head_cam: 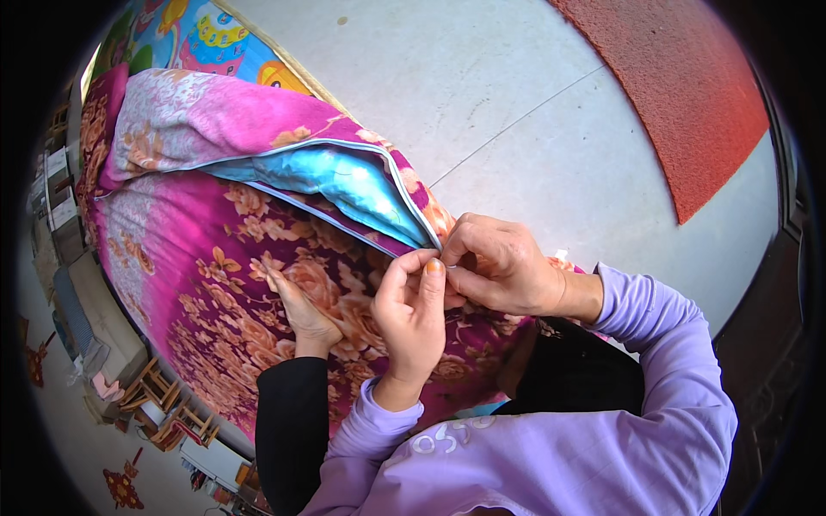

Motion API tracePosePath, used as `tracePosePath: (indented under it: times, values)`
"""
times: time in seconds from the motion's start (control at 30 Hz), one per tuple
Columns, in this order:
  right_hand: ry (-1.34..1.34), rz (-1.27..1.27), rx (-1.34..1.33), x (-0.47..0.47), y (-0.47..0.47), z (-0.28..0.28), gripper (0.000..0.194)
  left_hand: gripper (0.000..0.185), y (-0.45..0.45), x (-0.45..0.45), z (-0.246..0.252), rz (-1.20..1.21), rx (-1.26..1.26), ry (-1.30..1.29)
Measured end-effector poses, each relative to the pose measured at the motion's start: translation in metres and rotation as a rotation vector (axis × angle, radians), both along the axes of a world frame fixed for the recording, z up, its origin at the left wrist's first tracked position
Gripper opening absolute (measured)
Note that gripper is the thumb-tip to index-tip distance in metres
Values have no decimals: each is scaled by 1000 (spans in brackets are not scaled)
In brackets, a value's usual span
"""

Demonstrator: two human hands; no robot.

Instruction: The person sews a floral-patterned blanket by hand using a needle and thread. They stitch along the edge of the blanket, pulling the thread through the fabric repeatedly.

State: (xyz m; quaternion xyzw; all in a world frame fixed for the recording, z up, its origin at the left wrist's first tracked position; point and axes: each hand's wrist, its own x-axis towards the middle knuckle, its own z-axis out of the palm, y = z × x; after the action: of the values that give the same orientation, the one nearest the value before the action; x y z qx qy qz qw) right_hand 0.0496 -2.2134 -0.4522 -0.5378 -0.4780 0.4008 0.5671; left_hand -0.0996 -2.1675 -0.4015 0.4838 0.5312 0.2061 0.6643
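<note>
A magenta quilt cover with printed roses and a plush look spreads before me. Its long zip gapes, and a shiny light-blue inner quilt shows through. At the near end of the opening, my left hand pinches the cover's zip edge with the thumb uppermost. Close against it, my right hand grips the end of the zip between thumb and forefinger. A small pale bit shows at those fingertips; whether it is the zip pull I cannot tell. The fingers hide the exact point of contact.
My bare foot rests on the cover, left of my hands. A colourful children's play mat lies beneath the far end. Beyond the cover are pale floor and a red mat. Wooden stools and a sofa stand leftward.
</note>
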Motion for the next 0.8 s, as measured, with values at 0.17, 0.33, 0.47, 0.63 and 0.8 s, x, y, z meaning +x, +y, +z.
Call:
tracePosePath:
  times: [0.17,0.33,0.47,0.63,0.8]
  values:
    - [76,84,-7,4,1,1,12,25,20,-9,-1,87,-387,-218]
    - [480,190,-285,15,-3,5,12,24,25,-13,-3,29,-435,-260]
    - [748,130,-418,13,4,6,11,21,23,-16,-8,19,-426,-235]
    - [613,209,-500,24,6,-4,16,18,21,-15,-8,85,-440,-302]
    - [625,292,-533,26,10,5,18,18,18,-17,-5,96,-389,-283]
